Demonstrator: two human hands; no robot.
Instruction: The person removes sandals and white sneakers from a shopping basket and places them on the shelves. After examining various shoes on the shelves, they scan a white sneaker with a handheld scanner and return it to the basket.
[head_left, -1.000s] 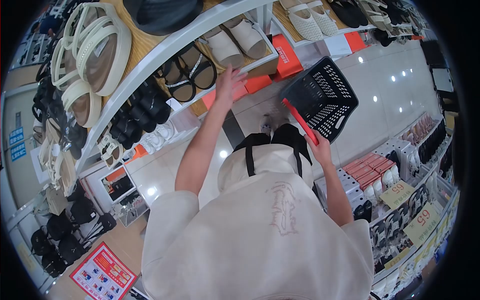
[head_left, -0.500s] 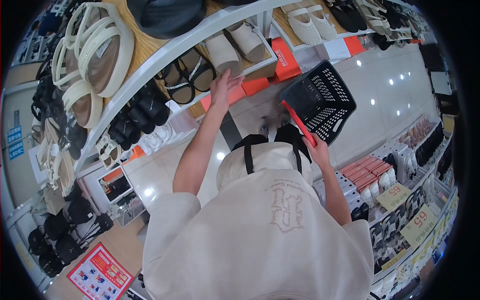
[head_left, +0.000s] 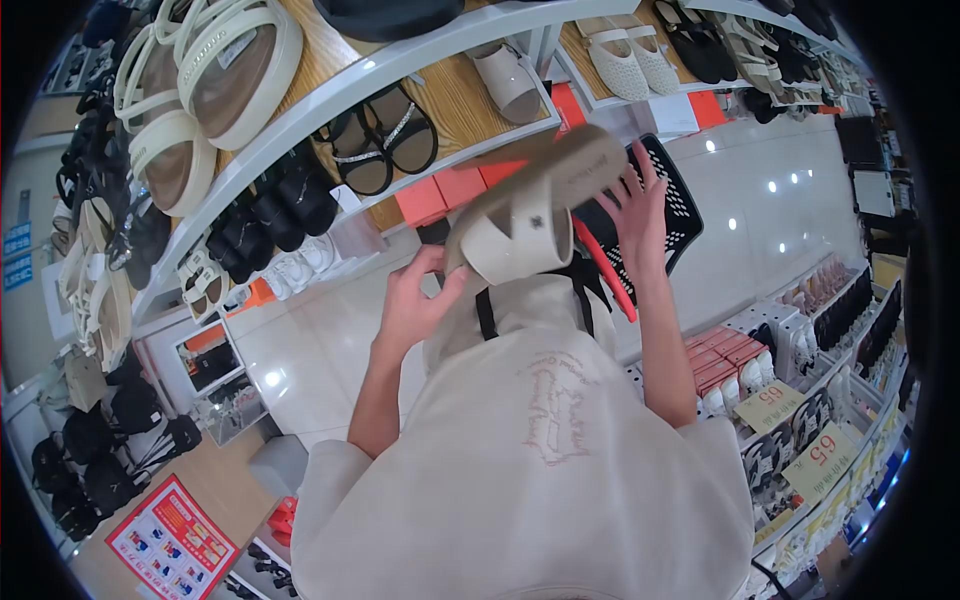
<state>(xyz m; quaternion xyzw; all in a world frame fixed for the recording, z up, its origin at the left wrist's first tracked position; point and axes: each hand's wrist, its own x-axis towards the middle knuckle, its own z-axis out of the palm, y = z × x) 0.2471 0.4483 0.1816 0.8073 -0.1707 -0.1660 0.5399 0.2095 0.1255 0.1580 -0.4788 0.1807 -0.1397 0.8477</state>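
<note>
A beige slide sandal (head_left: pixel 520 225) is held up in front of the body, its sole end pointing to the upper right. My left hand (head_left: pixel 420 295) grips its near end, thumb on the strap side. Beside its far end, my right hand (head_left: pixel 638 215) has its fingers spread, close to the sandal; whether they touch it I cannot tell. The red handle (head_left: pixel 606 268) of a black basket (head_left: pixel 680 205) lies beside my right wrist. A matching beige slide (head_left: pixel 505 80) stands on the wooden shelf.
Black strappy sandals (head_left: pixel 385 140) and large cream sandals (head_left: pixel 215 85) are on the curved shelf (head_left: pixel 290 130). Orange boxes (head_left: pixel 460 187) sit beneath it. At the right is a rack of shoes with price signs (head_left: pixel 820 462). A red-bordered sign (head_left: pixel 172 540) lies at lower left.
My left hand has taken one beige slide off the shelf and brought it toward the body. My right hand has let go of the red handle, risen and opened.
</note>
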